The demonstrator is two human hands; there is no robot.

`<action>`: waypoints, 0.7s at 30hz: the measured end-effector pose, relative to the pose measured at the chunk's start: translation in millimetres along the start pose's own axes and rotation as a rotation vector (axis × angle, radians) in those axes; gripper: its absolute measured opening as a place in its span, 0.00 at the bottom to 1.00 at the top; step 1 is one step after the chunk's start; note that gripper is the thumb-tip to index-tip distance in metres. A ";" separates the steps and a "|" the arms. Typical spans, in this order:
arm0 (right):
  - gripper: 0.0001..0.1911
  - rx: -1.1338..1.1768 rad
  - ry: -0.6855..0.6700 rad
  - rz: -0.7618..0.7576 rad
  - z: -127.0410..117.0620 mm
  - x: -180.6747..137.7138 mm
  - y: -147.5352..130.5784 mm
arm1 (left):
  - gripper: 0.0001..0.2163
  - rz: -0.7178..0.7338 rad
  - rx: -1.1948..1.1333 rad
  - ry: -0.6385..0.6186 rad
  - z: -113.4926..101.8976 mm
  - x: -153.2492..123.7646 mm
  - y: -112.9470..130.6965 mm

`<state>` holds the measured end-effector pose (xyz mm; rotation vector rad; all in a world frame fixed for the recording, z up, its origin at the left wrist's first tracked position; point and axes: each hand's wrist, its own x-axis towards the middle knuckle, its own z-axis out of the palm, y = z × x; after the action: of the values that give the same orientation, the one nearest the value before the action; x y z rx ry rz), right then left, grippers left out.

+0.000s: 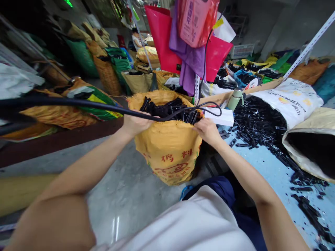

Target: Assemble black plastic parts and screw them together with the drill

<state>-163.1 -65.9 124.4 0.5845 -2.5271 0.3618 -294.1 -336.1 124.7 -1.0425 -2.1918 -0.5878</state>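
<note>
On the grey floor (115, 188) beside the pale-blue tabletop (264, 167), a yellow woven sack (167, 146) stands upright in front of the person in the white shirt (191, 223), its mouth open and red characters printed low on its side. Black plastic parts (167, 108) fill it to near the rim. From here I see the left hand (134, 123) grasping the rim on the left, though a black cable (78, 102) crosses in front and hides some of its fingers. The right hand (208, 130) has the opposite edge pinched between thumb and fingers. Just beyond that hand lies a white box (220, 116), with a pale-green bottle (235, 99) upright near it. To the right, loose black pieces (253, 122) spread over the blue surface before a white printed sack (293, 101), and a beige sack (319, 122) lies with its dark mouth towards us. Above and behind the yellow one hang a red bag (162, 42) and a purple cloth (187, 69). Farther back, another person (136, 40) is near more bulging sacks.
</note>
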 end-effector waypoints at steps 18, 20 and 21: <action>0.38 -0.121 0.067 1.037 -28.9 -284.0 -6.4 | 0.15 0.388 -0.605 -0.137 147.6 -33.7 249.4; 0.38 -0.236 0.014 1.026 -27.7 -310.0 -21.3 | 0.16 0.291 -0.616 -0.257 182.2 -30.4 265.6; 0.39 -0.294 -0.014 1.017 -26.9 -321.0 -27.2 | 0.16 0.255 -0.609 -0.309 197.7 -29.0 271.8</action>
<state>109.4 27.0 -22.6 -0.8512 -2.6240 0.3061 -131.6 -68.5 -1.2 -1.7996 -2.1234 -1.0682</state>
